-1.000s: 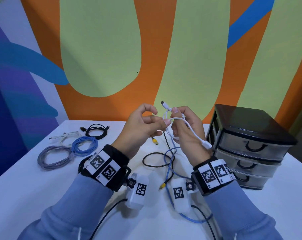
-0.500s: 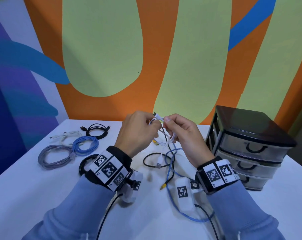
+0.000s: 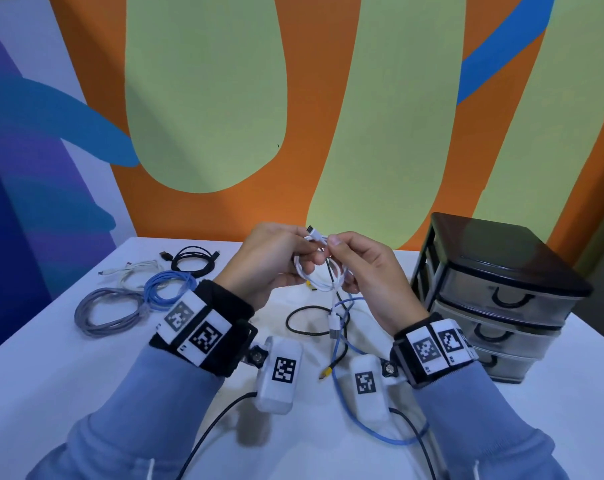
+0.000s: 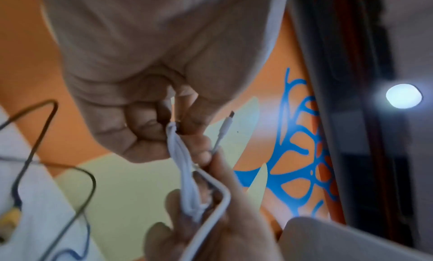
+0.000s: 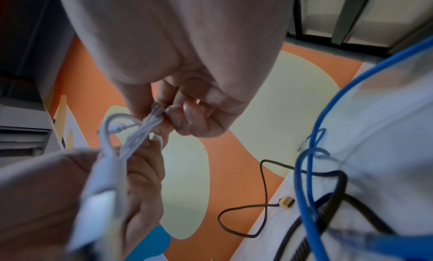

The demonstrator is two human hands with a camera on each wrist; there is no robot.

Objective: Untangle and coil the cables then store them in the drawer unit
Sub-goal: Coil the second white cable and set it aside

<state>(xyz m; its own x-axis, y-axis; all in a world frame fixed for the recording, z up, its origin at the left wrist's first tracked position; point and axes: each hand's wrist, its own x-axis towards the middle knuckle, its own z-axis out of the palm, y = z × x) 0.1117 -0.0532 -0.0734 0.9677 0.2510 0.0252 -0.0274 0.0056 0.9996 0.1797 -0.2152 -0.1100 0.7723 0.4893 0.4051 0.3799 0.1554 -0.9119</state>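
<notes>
I look down on a white table [image 3: 51,393] that fills the lower half of the head view, and at its right edge stands the drawer unit [image 3: 498,296], three drawers, all closed as far as I can tell. At the left of the frame four cables already lie wound: a grey coil [image 3: 108,311], a blue coil [image 3: 170,289], a white one [image 3: 134,271] and a black one [image 3: 194,259] behind them. In the middle, under my wrists, a loose blue cable [image 3: 356,424] and a loose black cable [image 3: 311,322] with yellow plugs cross each other, not yet sorted. Above that tangle, at the centre of the frame, I hold the white cable [image 3: 323,271] as a small bundle of loops clear of the table. My left hand [image 3: 269,261] pinches the top of the loops between thumb and curled fingers; my right hand [image 3: 366,271] pinches the same bundle just beside it, fingertips nearly touching. One small plug [image 3: 312,232] sticks up above the fingers, and the other end with its plug [image 3: 333,325] hangs down below the loops. I judge the step in hand to be finishing this coil. The next move, I think, calls for winding or tucking in the hanging tail while the left pinch keeps the loops from springing open, then setting the coil down or opening a drawer.
</notes>
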